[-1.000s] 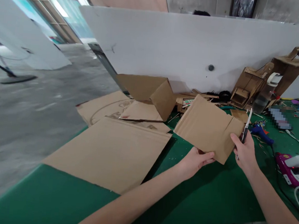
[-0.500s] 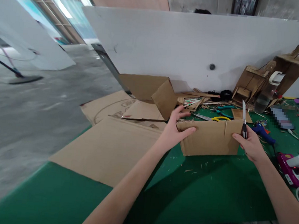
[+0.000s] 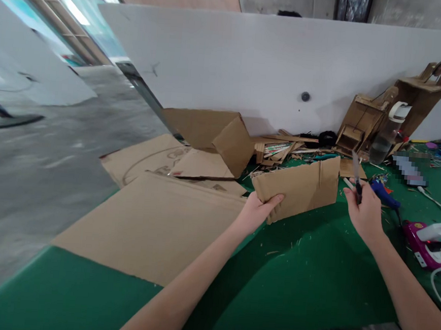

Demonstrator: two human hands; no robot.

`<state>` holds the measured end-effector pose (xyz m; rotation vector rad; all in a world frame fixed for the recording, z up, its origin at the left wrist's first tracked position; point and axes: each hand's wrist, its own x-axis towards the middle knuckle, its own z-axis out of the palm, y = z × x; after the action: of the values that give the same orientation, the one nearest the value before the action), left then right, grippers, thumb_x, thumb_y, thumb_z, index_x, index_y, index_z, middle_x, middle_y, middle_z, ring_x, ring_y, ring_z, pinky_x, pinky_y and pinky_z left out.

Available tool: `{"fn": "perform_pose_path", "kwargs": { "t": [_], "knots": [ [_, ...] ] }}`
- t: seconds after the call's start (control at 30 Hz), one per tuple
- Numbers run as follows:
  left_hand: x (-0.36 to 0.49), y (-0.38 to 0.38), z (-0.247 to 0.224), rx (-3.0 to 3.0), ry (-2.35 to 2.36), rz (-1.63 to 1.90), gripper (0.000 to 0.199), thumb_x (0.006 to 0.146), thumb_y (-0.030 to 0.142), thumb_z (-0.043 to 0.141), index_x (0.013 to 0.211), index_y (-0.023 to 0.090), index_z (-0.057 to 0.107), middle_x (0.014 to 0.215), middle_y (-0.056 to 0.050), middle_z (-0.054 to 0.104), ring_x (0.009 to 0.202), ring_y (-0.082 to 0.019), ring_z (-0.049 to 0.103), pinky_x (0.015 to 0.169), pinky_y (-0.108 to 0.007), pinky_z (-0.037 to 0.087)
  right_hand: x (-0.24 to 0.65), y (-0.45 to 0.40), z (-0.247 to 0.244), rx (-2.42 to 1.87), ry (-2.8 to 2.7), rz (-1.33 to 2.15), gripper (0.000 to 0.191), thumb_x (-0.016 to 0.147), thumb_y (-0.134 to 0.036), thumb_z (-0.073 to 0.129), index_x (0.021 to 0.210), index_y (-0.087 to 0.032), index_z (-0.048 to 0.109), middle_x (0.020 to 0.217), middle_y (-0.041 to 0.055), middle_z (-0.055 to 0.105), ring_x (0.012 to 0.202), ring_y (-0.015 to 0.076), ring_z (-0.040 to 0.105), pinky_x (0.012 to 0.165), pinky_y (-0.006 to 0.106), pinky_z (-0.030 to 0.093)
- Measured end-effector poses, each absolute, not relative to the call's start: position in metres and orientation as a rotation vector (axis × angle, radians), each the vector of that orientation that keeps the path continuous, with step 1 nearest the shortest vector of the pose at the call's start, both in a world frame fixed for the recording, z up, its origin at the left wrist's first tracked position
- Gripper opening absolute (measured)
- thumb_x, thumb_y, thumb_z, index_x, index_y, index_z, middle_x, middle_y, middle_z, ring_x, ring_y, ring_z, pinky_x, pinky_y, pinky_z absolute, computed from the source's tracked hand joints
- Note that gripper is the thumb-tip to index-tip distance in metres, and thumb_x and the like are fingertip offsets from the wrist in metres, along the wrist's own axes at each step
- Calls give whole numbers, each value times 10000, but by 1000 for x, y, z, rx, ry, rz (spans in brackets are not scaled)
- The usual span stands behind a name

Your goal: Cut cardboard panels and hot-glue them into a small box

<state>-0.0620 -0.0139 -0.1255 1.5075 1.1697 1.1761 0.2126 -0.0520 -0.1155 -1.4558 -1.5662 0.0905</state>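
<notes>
My left hand (image 3: 257,212) is closed on the left end of a folded cardboard piece (image 3: 303,186), its thumb across the front face. The piece tilts above the green table, its right end raised and free. To the right of it, my right hand (image 3: 366,212) grips a utility knife (image 3: 358,188) with the blade pointing up. A short pale stick-like thing (image 3: 348,183) shows by the right thumb; I cannot tell exactly what it is. A large flat cardboard sheet (image 3: 150,225) lies left of my left hand.
Behind the sheet are a bent cardboard piece (image 3: 204,125) and wood scraps (image 3: 283,145). At right stand a water bottle (image 3: 385,140) and wooden models (image 3: 365,123). A blue glue gun (image 3: 385,194), a phone (image 3: 410,170) and a magenta power strip (image 3: 424,244) lie nearer.
My right hand has let go of the cardboard's right end and moved slightly away, keeping the knife. My left hand has closed around the left end, and the piece has tilted, right end up.
</notes>
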Motion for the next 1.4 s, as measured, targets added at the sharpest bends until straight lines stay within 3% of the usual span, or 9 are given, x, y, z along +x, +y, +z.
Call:
{"fn": "perform_pose_path", "kwargs": {
  "t": [0.07,0.17,0.27,0.43,0.57,0.77,1.0,1.23,1.4],
  "knots": [
    [-61,-17,-123,1525,1211,1158,428,760,490,693,1063,187,687,1228,-116,671,1190,-301,594,1042,-444,454,208,-57,-116,-1483,-1623,198,347,936,-515,438,1061,-229,589,719,39,588,622,209,554,598,342,436],
    [-58,-22,-123,1513,1214,1198,443,778,509,665,1084,189,661,1215,-108,675,1170,-274,605,1017,-395,474,200,-56,-119,-1483,-1605,293,332,945,-508,423,997,-229,595,711,33,585,608,190,532,585,325,414],
    [-58,-23,-126,1426,1144,1339,450,829,542,592,1128,206,614,1217,-90,665,1148,-238,610,982,-366,494,199,-49,-124,-1484,-1458,368,383,878,-534,538,1089,-215,567,885,54,602,625,158,509,581,312,428],
    [-65,-22,-124,1482,1006,1405,379,847,493,599,1125,236,610,1182,-67,661,1107,-214,610,967,-343,490,204,-33,-132,-1397,-1191,626,674,719,-515,719,1276,-226,474,1167,92,579,748,148,557,579,272,465],
    [-69,-28,-110,1592,1029,1464,359,875,490,561,1127,248,646,1162,-62,664,1066,-209,611,923,-323,493,203,-26,-135,-1273,-1164,856,515,712,-504,718,1108,-212,565,938,31,625,615,122,545,440,226,398],
    [-74,-33,-87,1659,1248,1519,293,843,471,612,957,238,749,839,-23,713,766,-172,620,695,-270,486,200,-27,-134,-1232,-1136,825,439,700,-500,738,947,-191,548,847,11,623,596,145,624,428,230,414],
    [-84,-27,-82,1539,1174,1518,220,760,429,720,803,215,751,796,-16,730,757,-173,633,699,-279,494,205,-36,-115,-1187,-1133,660,331,706,-424,759,835,-221,532,720,-23,622,562,159,628,536,305,507],
    [-72,-27,-85,1082,922,1675,134,767,401,716,764,273,678,890,23,717,778,-138,636,645,-261,491,196,-44,-107,-1256,-1266,660,291,748,-457,710,814,-229,542,578,-21,627,533,182,624,530,308,486],
    [-83,-19,-76,836,871,1660,211,746,428,735,719,249,627,772,14,677,763,-143,646,679,-288,544,202,-40,-113,-1349,-1255,647,326,750,-492,694,812,-213,538,569,-31,601,468,156,598,485,279,462]
  ]
}}
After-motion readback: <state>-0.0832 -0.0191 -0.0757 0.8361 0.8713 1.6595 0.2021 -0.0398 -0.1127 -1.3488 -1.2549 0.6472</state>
